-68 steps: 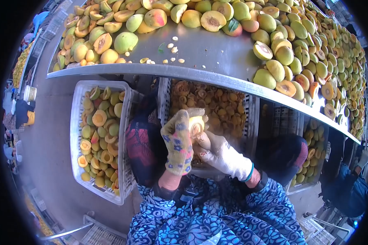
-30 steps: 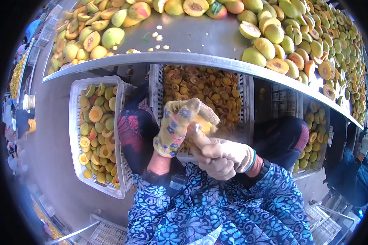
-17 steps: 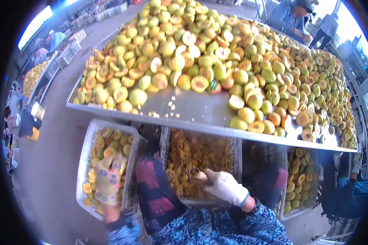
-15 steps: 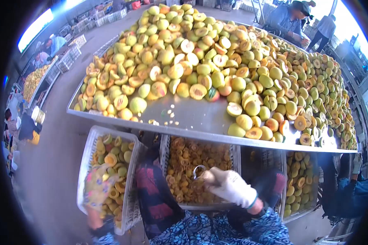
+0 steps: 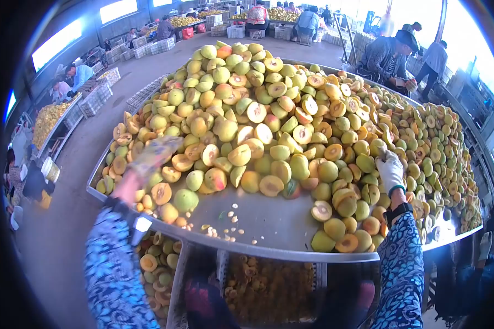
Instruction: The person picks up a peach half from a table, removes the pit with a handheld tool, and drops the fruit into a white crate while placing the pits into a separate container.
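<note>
A large heap of halved peaches (image 5: 239, 155), green-yellow with some red blush, covers the metal table (image 5: 247, 219). My left hand (image 5: 155, 156), in a patterned glove, is over the left side of the heap; motion smears its fingers. My right hand (image 5: 391, 172), in a white glove, reaches into the heap on the right, its fingers closed around a peach half (image 5: 377, 147). The curved metal tool seen in this hand earlier does not show now.
Under the table edge stand a crate of peach halves (image 5: 158, 268) at left and a crate of brownish scraps (image 5: 269, 288) in the middle. Small pale bits (image 5: 233, 214) lie on the metal. Across the table sits a person in a dark cap (image 5: 387, 60). More people work at tables behind.
Both hands have risen from the crates to the heap, the left to its left side, the right to its right side. The view has tilted up. The curved tool is out of sight.
</note>
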The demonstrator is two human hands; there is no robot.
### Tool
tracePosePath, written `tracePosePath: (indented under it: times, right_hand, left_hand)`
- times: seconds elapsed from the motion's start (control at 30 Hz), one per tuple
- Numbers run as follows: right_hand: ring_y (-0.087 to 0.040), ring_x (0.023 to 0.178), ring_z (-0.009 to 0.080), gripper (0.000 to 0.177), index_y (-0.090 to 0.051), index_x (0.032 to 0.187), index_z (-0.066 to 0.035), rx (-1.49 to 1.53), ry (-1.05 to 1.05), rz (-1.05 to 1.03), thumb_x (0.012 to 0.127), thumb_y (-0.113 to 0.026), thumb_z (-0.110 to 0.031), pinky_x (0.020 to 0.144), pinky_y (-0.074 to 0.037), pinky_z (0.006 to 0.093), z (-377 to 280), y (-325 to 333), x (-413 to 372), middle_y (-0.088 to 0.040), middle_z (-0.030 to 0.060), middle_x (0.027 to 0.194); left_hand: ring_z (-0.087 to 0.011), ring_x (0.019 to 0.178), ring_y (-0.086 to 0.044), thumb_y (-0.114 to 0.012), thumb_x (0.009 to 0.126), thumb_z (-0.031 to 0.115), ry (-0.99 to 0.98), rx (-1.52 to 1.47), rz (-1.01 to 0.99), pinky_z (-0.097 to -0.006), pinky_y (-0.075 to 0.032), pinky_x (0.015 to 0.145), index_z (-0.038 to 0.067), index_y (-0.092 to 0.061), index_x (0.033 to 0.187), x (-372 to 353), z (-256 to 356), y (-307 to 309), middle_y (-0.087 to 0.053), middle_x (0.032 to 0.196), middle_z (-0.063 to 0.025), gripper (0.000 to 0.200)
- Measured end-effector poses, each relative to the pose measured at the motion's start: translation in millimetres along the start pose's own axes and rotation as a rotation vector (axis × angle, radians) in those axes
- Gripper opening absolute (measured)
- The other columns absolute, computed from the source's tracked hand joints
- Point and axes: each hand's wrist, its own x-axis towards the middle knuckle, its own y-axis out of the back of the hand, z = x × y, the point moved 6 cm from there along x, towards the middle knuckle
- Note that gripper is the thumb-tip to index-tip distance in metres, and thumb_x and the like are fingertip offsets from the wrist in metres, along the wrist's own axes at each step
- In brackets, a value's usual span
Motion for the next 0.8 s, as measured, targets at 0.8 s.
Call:
tracePosePath:
  times: [0.8]
  right_hand:
    - [-0.067, 0.089, 0.0179, 0.037, -0.064, 0.116, -0.003, 0.535, 0.538, -0.728, 0.085, -0.069, -0.023, 0.082, -0.052, 0.0320, -270.8, 6.3, -147.0, -0.071, 0.0092, 0.097]
  left_hand:
    - [-0.0358, 0.104, -0.064, -0.070, 0.081, 0.030, 0.045, -0.073, -0.233, -0.0435, -0.051, 0.088, 0.008, -0.058, 0.128, -51.3, 130.5, -100.1, -0.067, 0.113, -0.0187, 0.053]
